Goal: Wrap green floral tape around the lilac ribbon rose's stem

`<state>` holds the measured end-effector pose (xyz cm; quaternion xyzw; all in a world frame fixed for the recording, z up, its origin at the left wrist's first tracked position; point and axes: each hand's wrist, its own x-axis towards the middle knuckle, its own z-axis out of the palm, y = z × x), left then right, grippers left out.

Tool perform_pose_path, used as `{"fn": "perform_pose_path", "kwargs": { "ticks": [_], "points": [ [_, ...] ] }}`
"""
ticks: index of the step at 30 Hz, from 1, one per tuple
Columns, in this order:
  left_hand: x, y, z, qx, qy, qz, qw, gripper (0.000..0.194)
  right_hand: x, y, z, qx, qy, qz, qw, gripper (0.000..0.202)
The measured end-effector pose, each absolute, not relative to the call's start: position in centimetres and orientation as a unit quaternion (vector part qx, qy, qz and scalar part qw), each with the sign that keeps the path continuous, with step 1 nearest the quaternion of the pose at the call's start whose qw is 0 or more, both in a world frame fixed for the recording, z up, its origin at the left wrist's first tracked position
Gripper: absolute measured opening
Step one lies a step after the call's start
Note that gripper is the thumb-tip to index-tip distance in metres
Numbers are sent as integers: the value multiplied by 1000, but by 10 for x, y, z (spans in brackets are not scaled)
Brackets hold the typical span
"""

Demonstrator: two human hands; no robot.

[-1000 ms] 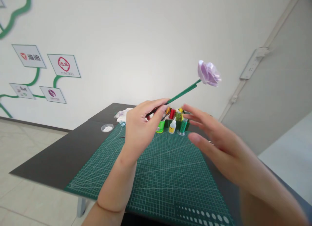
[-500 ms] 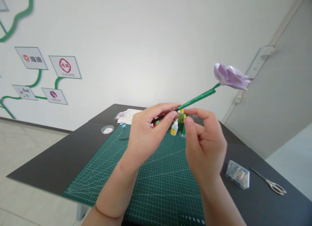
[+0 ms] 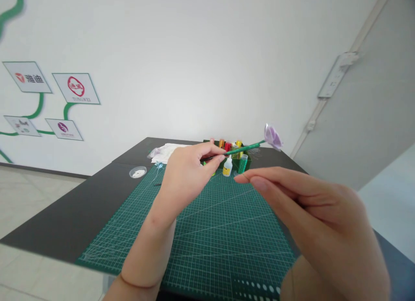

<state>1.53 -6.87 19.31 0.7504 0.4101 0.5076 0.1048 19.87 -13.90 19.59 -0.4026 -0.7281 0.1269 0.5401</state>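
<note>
My left hand (image 3: 189, 167) is closed, thumb against fingers, around the dark lower end of an artificial flower's stem. The flower (image 3: 272, 136) has pale purple petals, and its green-wrapped stem (image 3: 242, 149) slants up to the right, above the far part of the mat. My right hand (image 3: 311, 214) is close to the camera at the right, apart from the flower. Its thumb and forefinger are pinched together; whatever may be between them is too fine to make out.
A green cutting mat (image 3: 223, 223) covers much of the black table (image 3: 81, 206). Near its far edge stand a glue bottle (image 3: 228, 167) and a green box (image 3: 249, 163) of colored spools. A round dish (image 3: 138, 172) and white cloth (image 3: 165, 153) lie at the left.
My right hand has moved away from the stem, rightward and nearer the camera. The flower has lowered and moved farther off. The scissors and clear box at the right no longer show.
</note>
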Motion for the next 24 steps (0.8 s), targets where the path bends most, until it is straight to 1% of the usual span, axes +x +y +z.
{"fn": "perform_pose_path", "kwargs": {
  "ticks": [5, 11, 18, 21, 24],
  "points": [
    [8, -74, 194, 825, 418, 368, 97, 16, 213, -147, 200, -390, -716, 153, 559, 18],
    [3, -82, 190, 893, 365, 262, 27, 21, 226, -140, 198, -358, -680, 229, 597, 14],
    [0, -97, 193, 924, 304, 228, 37, 11, 240, -120, 192, -316, -660, 300, 612, 15],
    [-1, -104, 196, 931, 281, 225, 51, 12, 241, -112, 192, -320, -648, 321, 612, 17],
    [-4, -109, 197, 931, 274, 236, 50, 13, 240, -105, 192, -343, -642, 314, 610, 20]
  ]
}}
